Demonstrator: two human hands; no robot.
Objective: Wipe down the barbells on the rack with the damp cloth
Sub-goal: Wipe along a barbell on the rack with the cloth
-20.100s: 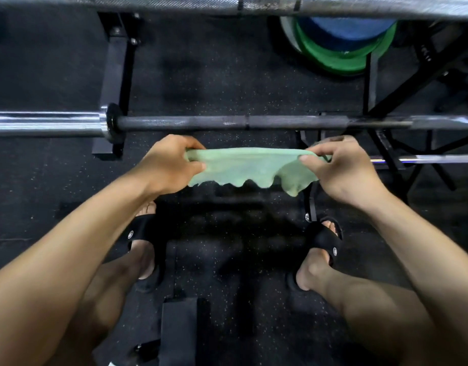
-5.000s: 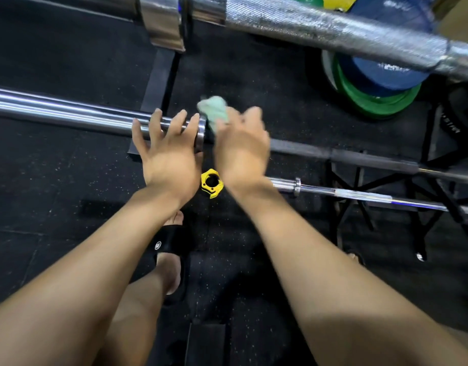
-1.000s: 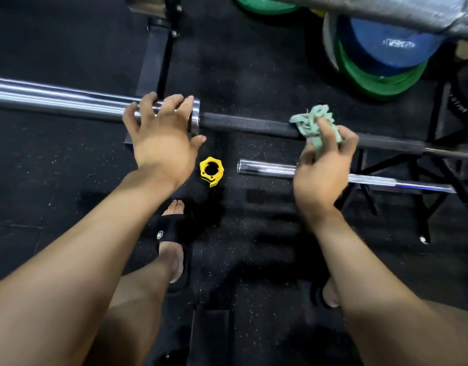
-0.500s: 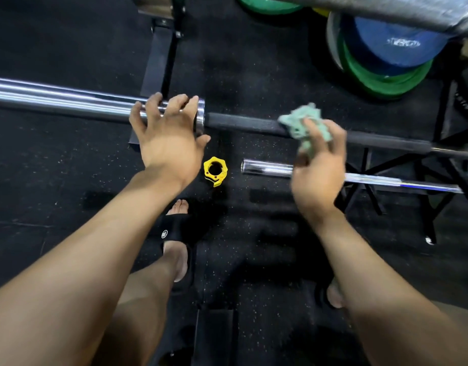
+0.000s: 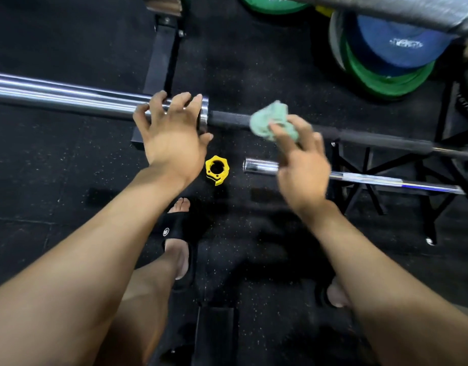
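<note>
Underfoot, black speckled rubber floor (image 5: 43, 180) fills the head view. At 1 o'clock, blue and green weight plates (image 5: 386, 56) lean together; a knurled grey bar (image 5: 402, 11) crosses the top right corner, blurred. Black rack upright (image 5: 163, 56) at 12 o'clock, black stand legs (image 5: 359, 186) at 3 o'clock. Yellow collar clamp (image 5: 217, 170) lies on the floor near centre, just left of the end of a thin chrome bar (image 5: 262, 165) that runs off toward 3 o'clock.

Barbell (image 5: 359, 137) spans the view from 9 to 3 o'clock, chrome sleeve on the left, dark shaft on the right.

Left hand (image 5: 172, 133) lies over the sleeve right beside its collar, fingers curled over the top of the chrome, thumb out toward the clamp.

Right hand (image 5: 301, 165), motion-blurred, grasps a bunched green cloth (image 5: 270, 120) in its fingertips. Cloth sits against the dark shaft, just right of the collar, between the two hands.

Sandalled foot (image 5: 178, 241) at 6 o'clock, the other foot half hidden under the right forearm.
</note>
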